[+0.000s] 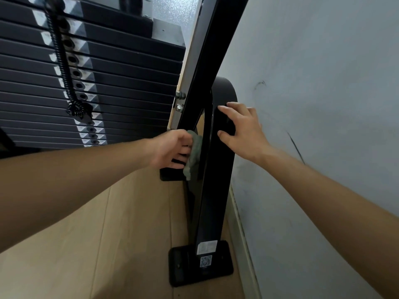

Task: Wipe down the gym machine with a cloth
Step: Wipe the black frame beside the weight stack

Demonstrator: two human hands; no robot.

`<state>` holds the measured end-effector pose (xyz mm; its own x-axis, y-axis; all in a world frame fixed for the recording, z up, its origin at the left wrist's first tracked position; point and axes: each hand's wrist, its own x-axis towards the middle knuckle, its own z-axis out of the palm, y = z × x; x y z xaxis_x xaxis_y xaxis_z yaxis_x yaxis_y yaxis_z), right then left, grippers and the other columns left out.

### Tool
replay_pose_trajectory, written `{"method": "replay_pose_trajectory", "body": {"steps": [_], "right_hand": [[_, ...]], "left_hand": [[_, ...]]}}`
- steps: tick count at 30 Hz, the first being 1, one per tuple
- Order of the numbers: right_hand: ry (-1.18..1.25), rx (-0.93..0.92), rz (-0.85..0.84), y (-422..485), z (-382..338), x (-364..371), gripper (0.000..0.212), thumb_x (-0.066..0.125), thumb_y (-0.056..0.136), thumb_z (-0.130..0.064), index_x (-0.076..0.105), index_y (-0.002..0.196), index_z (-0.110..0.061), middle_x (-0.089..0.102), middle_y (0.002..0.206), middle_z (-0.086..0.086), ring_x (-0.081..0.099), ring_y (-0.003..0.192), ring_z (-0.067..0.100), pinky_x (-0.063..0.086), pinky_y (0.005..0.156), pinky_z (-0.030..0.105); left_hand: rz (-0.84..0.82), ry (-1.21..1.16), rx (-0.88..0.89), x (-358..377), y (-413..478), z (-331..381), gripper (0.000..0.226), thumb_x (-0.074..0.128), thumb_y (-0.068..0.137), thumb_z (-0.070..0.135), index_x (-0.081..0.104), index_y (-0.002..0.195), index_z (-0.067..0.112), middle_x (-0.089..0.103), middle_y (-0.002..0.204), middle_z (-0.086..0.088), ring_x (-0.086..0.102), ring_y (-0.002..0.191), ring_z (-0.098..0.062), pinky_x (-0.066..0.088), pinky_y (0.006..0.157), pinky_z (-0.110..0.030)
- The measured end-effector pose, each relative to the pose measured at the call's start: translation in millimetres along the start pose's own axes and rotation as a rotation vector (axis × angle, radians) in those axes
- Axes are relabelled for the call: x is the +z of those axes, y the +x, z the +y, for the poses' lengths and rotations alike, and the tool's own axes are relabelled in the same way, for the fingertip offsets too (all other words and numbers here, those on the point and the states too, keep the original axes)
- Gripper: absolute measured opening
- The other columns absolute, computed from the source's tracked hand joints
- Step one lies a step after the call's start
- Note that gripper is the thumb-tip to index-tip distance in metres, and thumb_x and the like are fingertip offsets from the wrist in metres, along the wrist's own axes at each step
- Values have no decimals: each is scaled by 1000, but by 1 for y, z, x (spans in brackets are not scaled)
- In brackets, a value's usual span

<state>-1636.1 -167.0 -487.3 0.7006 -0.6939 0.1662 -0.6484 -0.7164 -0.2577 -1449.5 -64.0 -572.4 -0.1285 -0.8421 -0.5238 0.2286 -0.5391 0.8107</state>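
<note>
Left hand [172, 148] is gripping cloth [193, 155], pressing it onto frame [212, 208]; right hand [243, 131], fingers flat and spread, is likely bracing alongside.

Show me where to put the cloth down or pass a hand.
Free: wood floor left of the foot plate. Tight: the strip between black leg and wall, and the triangular gap where the left hand holds the cloth.

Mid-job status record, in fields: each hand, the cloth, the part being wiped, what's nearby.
left hand: grips the cloth
cloth: green, pressed to the inner side of the black frame leg
right hand: fingers spread, resting on the frame leg's upper face
weight stack: left of the frame
wall: right, close to the frame
foot plate: on the wood floor
</note>
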Motion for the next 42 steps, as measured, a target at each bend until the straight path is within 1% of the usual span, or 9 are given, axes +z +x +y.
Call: {"method": "replay_pose_trajectory", "body": {"steps": [4, 6, 11, 19, 22, 26, 29, 34, 42], "right_hand": [[24, -2, 4, 1, 0, 1, 65, 68, 88, -27, 45, 148, -26, 37, 153, -2, 24, 139, 27, 37, 109, 58], [30, -6, 1, 0, -1, 1, 66, 68, 88, -26, 44, 149, -25, 37, 153, -2, 24, 139, 27, 37, 109, 57], [-2, -66, -14, -5, 3, 0, 74, 72, 89, -25, 37, 155, -21, 32, 159, -1, 18, 144, 22, 32, 117, 36], [-195, -140, -17, -12, 13, 10, 93, 75, 85, -42, 23, 160, -24, 19, 166, 3, 15, 148, 26, 37, 113, 54], [-185, -150, -16, -12, 15, 11, 93, 76, 85, -42, 24, 159, -23, 20, 165, 4, 16, 148, 27, 37, 114, 52], [-142, -158, -7, -14, 16, 13, 92, 76, 86, -38, 24, 160, -22, 18, 166, 2, 12, 148, 24, 29, 118, 43], [-122, -159, -5, -14, 16, 14, 92, 76, 86, -37, 23, 160, -22, 17, 166, 1, 10, 148, 23, 26, 118, 39], [-102, -159, 0, -14, 18, 15, 92, 77, 86, -36, 24, 160, -23, 16, 166, 0, 9, 148, 22, 30, 115, 37], [-53, -193, 50, -16, 27, 27, 86, 77, 86, -33, 31, 158, -21, 19, 166, 6, 15, 148, 30, 21, 120, 39]], "left_hand": [[-51, 88, -151, -3, 1, -12, 70, 31, 93, 62, 45, 151, 25, 59, 144, -1, 55, 129, -29, 47, 97, -43], [-45, 47, -159, 1, 3, -15, 73, 31, 93, 64, 43, 152, 23, 57, 146, -4, 55, 130, -30, 48, 95, -42], [8, -166, -38, 11, 6, -5, 68, 31, 95, 61, 57, 141, 17, 67, 133, -8, 58, 126, -29, 47, 103, -46], [73, -421, 186, 14, 9, 24, 63, 34, 92, 53, 60, 137, 18, 70, 128, -6, 59, 126, -28, 40, 112, -47], [74, -441, 213, 15, 10, 31, 65, 37, 89, 51, 55, 143, 20, 66, 134, -4, 58, 127, -28, 36, 113, -52], [37, -358, 215, 10, 7, 29, 61, 35, 90, 53, 60, 138, 24, 68, 132, -2, 59, 127, -27, 37, 111, -52], [8, -273, 159, 7, 7, 21, 64, 32, 90, 56, 58, 139, 25, 69, 130, 0, 58, 128, -26, 39, 110, -51], [-23, -157, 9, 13, 16, -12, 72, 33, 86, 61, 51, 147, 25, 62, 139, -2, 56, 128, -26, 42, 105, -49], [-90, -76, -235, 33, 20, -79, 66, 21, 96, 56, 60, 136, 21, 68, 130, -7, 61, 119, -27, 44, 95, -46]]}}
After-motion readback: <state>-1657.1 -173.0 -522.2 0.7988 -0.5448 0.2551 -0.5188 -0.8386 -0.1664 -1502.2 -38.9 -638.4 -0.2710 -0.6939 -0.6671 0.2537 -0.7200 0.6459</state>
